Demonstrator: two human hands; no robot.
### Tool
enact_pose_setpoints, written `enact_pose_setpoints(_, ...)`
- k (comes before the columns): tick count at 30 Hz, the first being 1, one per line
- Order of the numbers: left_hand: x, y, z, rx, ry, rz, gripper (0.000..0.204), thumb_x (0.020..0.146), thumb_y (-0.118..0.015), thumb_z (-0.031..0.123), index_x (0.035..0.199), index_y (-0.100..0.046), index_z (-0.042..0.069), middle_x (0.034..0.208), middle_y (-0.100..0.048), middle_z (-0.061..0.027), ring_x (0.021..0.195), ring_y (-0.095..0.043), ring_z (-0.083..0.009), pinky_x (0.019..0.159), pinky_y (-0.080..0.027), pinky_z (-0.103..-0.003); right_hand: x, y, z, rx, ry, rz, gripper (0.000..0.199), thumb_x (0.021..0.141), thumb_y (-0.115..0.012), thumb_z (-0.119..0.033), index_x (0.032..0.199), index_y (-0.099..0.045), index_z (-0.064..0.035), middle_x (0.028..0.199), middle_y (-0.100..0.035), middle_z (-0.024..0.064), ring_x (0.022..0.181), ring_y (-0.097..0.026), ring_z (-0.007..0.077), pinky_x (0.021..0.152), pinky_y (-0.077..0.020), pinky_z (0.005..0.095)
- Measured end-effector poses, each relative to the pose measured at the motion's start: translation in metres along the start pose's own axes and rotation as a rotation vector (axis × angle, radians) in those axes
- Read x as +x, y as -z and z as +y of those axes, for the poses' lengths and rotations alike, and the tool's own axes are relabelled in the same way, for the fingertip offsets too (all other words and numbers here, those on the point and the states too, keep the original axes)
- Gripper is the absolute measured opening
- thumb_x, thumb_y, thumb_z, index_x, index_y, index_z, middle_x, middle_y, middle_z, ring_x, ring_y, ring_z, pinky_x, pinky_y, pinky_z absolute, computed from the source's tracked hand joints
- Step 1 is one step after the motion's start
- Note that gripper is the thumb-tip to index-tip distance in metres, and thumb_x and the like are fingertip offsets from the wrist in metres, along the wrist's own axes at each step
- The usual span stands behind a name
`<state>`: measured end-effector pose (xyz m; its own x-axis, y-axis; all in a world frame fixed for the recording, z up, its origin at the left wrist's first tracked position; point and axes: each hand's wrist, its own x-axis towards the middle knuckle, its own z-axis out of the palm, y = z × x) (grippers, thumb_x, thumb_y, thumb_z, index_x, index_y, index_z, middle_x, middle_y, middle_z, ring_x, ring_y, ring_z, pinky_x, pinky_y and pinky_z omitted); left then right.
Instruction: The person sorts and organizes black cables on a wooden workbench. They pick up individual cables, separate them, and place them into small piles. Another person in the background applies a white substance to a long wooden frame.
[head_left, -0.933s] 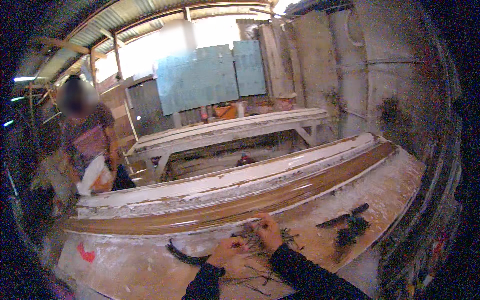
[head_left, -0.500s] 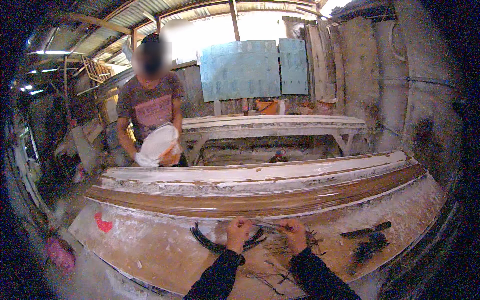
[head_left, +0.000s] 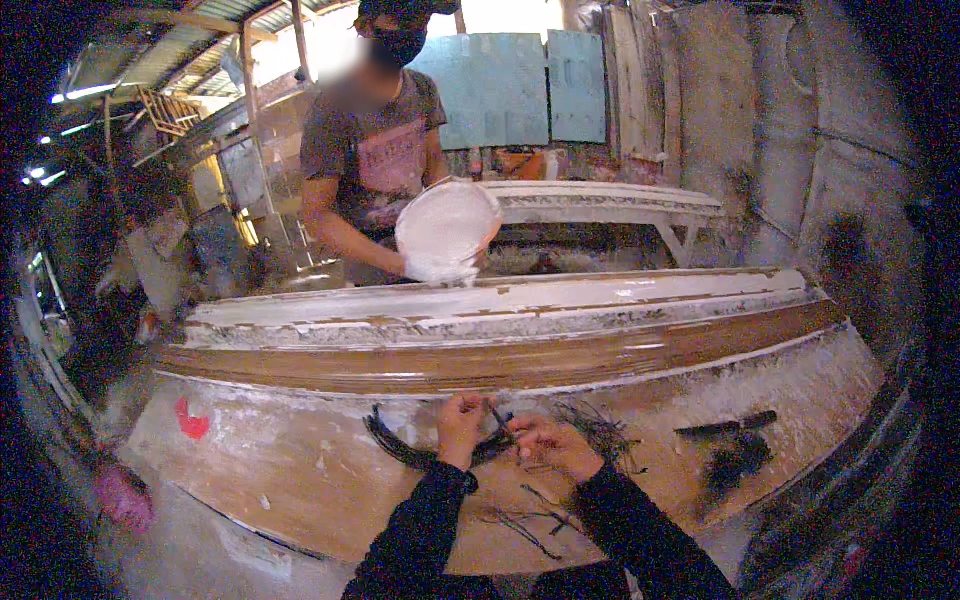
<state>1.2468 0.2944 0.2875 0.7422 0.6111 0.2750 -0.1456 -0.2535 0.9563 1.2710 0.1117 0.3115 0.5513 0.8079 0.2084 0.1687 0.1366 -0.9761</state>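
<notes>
Your left hand [head_left: 461, 430] and right hand [head_left: 557, 447] pinch a thin dark strand [head_left: 501, 419] between them, above the surface [head_left: 330, 500] and near a curved dark bundle [head_left: 390, 443]. It looks very light and pliable, perhaps slippery for its thinness; fingertips near each end should grip it best, without hard tugging.

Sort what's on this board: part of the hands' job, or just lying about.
In the job, likely: dark strand between left hand and right hand; curved black bundle; loose dark strands.

Lying about, apparently: black knife-like tool; dark clump; red patch.
</notes>
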Motion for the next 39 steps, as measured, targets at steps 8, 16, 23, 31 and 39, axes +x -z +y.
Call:
enact_pose_setpoints(8, -0.015, -0.004, 0.010, -0.299, 0.190, -0.249, 0.011, 0.074, -0.064, 0.015, 0.074, -0.058, 0.007, 0.064, -0.053, 0.0040, 0.055, -0.046, -0.0035, 0.046, -0.033, -0.018, 0.004, 0.011, 0.017, 0.287, 0.025, 0.185, 0.013, 0.073, -0.064, -0.010, 0.074, -0.052, -0.0083, 0.083, -0.056, 0.0017, 0.076, -0.053, 0.0110, 0.072, -0.0439, 0.0265)
enact_pose_setpoints(16, -0.012, -0.007, 0.016, -0.049, 0.060, -0.350, 0.014, 0.073, -0.065, 0.017, 0.069, -0.055, 0.008, 0.059, -0.049, 0.0054, 0.050, -0.039, -0.0033, 0.045, -0.029, -0.018, 0.015, 0.023, 0.031, 0.067, 0.036, 0.440, 0.014, 0.072, -0.064, -0.007, 0.068, -0.050, -0.0081, 0.069, -0.054, -0.0011, 0.066, -0.048, 0.0068, 0.061, -0.0396, 0.0217)
enact_pose_setpoints(23, -0.021, -0.007, 0.020, -0.240, 0.050, -0.793, 0.012, 0.074, -0.064, 0.016, 0.072, -0.055, 0.008, 0.066, -0.049, 0.0038, 0.060, -0.043, -0.0051, 0.055, -0.034, -0.020, 0.015, 0.028, 0.037, -0.328, 0.191, 0.717, 0.013, 0.069, -0.061, -0.004, 0.070, -0.049, -0.0061, 0.069, -0.053, 0.0011, 0.070, -0.051, 0.0102, 0.066, -0.0406, 0.0226)
enact_pose_setpoints(31, -0.026, -0.005, 0.016, -0.215, 0.142, -1.014, 0.013, 0.074, -0.063, 0.015, 0.070, -0.053, 0.009, 0.067, -0.048, 0.0030, 0.063, -0.044, -0.0060, 0.055, -0.036, -0.021, 0.019, 0.036, 0.041, -0.032, 0.266, 0.706, 0.006, 0.078, -0.054, -0.005, 0.080, -0.048, -0.0040, 0.075, -0.054, 0.0028, 0.080, -0.054, 0.0122, 0.073, -0.0414, 0.0246)
enact_pose_setpoints(39, -0.005, 0.003, -0.006, -0.053, -0.001, -0.227, 0.015, 0.072, -0.063, 0.010, 0.065, -0.050, 0.007, 0.059, -0.047, 0.0024, 0.051, -0.042, -0.0067, 0.047, -0.035, -0.022, 0.017, 0.032, 0.036, -0.250, 0.111, 0.654, 0.007, 0.079, -0.057, -0.011, 0.081, -0.054, -0.0046, 0.078, -0.055, 0.0004, 0.078, -0.052, 0.0097, 0.072, -0.0406, 0.0238)
